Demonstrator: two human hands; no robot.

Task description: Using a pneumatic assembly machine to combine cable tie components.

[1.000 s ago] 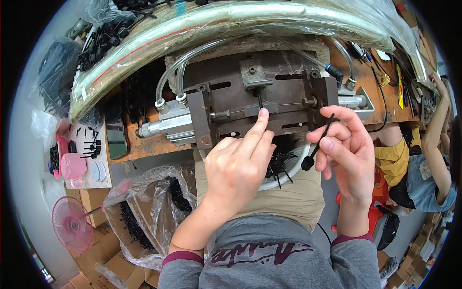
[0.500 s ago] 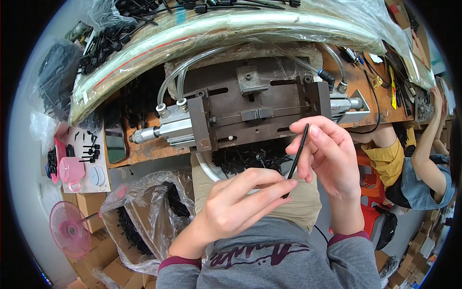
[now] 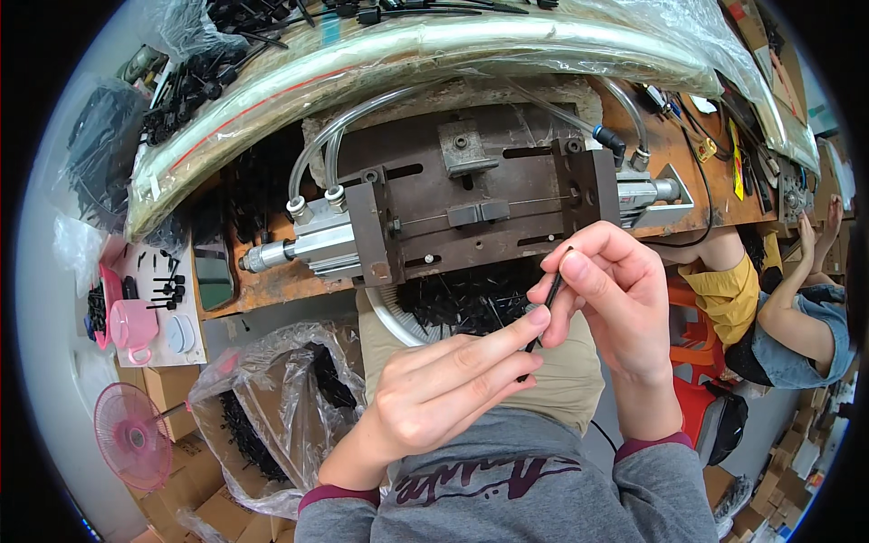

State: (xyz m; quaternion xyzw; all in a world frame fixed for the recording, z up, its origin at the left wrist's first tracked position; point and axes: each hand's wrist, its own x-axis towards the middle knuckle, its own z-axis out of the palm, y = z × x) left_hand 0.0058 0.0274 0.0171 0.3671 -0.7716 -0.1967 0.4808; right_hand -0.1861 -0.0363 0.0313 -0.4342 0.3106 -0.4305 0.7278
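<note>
Inspector A: Operator, your right hand is closed; its thumb and fingertips pinch the upper part of a slim black rod. State of the other?

Inspector B: Your left hand meets the rod from 8 o'clock, its fingers laid across the lower length. Your left thumb is hidden, so whether that hand grips or merely touches, I cannot tell.

Inspector A: Location of the rod?

Inspector B: Between your hands, above your lap, tilted: upper tip toward 1 o'clock, lower end toward 7. Readings are taken from the rod.

Inspector A: Surroundings noted. At 11 o'clock, a brown metal fixture stands on the worktop, a small grey block at its middle.

Inspector B: At 9 o'clock, below the fixture, you have a pale-rimmed container of dark pieces. Farther out at 8, a plastic-lined box with black parts, then a pink fan.

Inspector A: Well apart from you at 3 o'clock, a co-worker in blue and yellow.
</note>
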